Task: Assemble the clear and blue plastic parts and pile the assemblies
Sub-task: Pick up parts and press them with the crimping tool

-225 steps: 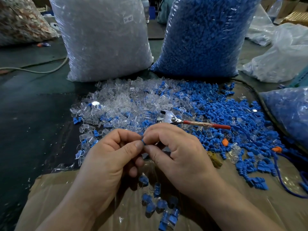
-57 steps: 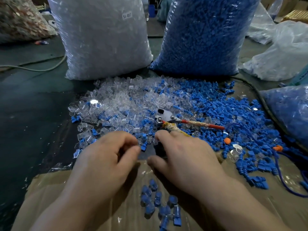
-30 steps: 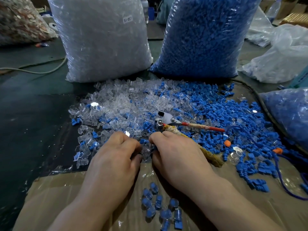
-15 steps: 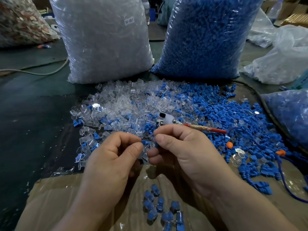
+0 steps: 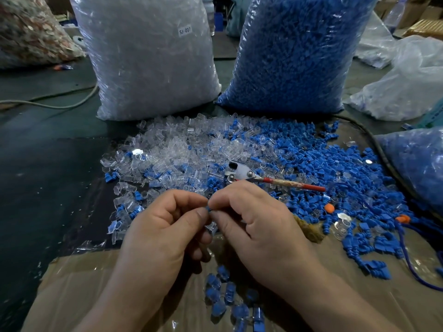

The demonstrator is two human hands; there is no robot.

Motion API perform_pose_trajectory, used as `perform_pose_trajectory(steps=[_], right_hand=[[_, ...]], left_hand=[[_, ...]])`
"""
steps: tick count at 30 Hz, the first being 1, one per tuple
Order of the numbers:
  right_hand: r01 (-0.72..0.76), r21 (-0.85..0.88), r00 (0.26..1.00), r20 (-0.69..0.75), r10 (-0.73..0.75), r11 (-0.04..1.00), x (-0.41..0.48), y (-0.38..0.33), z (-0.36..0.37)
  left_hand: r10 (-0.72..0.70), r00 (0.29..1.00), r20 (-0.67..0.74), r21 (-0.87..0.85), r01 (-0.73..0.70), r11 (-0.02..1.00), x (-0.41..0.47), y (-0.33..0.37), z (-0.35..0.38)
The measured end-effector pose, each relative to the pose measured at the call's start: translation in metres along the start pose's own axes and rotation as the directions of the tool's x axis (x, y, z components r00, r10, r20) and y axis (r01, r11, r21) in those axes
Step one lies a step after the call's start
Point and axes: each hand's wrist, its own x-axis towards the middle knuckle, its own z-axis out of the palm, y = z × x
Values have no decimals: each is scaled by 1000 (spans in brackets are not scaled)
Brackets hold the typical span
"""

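Note:
My left hand (image 5: 165, 233) and my right hand (image 5: 259, 226) meet fingertip to fingertip above the near edge of the loose parts. Between them they pinch a small blue part (image 5: 209, 209); a clear part (image 5: 212, 226) shows just under the fingers, mostly hidden. Loose clear parts (image 5: 182, 149) spread out on the left, loose blue parts (image 5: 335, 168) on the right. A small pile of assemblies (image 5: 227, 293) lies on the cardboard (image 5: 79, 281) below my hands.
A big bag of clear parts (image 5: 148, 56) and a big bag of blue parts (image 5: 294, 51) stand behind the heap. Red-handled pliers (image 5: 263, 178) lie among the parts. Another blue-filled bag (image 5: 417, 164) sits at right, with a dark cable (image 5: 374, 142) beside it.
Both hands dipped into the loose parts, then lifted back toward me. Their fingertips have now closed together on a blue part and a clear part.

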Motion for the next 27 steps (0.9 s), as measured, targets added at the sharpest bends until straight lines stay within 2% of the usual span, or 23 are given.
perform_pose_trajectory(steps=[6,11,14,16,18,21,27], right_hand=[[40,-129,999,35,-36,991,-2,0,0],[79,-247,995,84,-60,966,-1,-2,-5],[-76,-474,994,38,107,877,1,9,-19],[-224,-625,952,25,306,748,4,20,-31],[-260,-726,897,63,437,637,5,30,-36],[-248,-755,892,67,447,607,6,37,-36],[-263,-726,918,14,396,636,14,36,-41]], left_hand=[[-41,996,75,-104,49,993,0,1,-1],[31,999,33,-25,-31,999,2,-1,2],[12,1000,-24,-78,-14,997,2,3,2],[-3,999,-52,-130,-4,992,3,5,0],[0,998,-67,-139,-10,990,4,6,-2],[-17,998,-61,-119,10,993,5,6,-4],[-28,999,-38,-140,23,990,4,5,-7]])
